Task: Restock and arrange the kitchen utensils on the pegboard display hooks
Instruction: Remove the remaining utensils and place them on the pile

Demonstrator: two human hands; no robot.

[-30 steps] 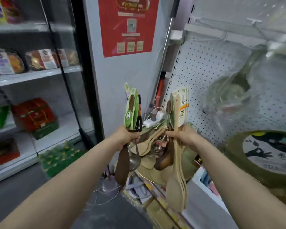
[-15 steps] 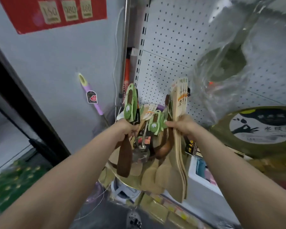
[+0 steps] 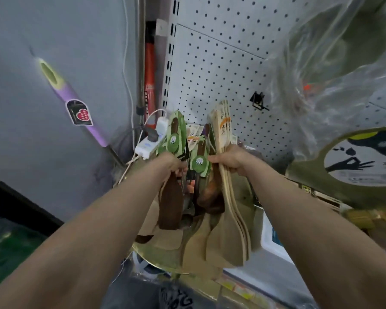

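Since half a sec ago the view has closed in, and the hook [image 3: 257,101] now shows clear on the pegboard [image 3: 221,70], up-right of both bundles. Left grip [image 3: 173,162] is wrapped round dark spatulas [image 3: 169,204] w/ green card tags. Right grip [image 3: 230,159] clamps pale spatulas [image 3: 228,230] near the pegboard's lower edge; none hung yet. My call: fan the pale stack, line the tag holes up w/ the hook tip, slide them on together. Wood looks smooth, flat, broad-bladed. Cards look thin and bendy. Hook is short black wire.
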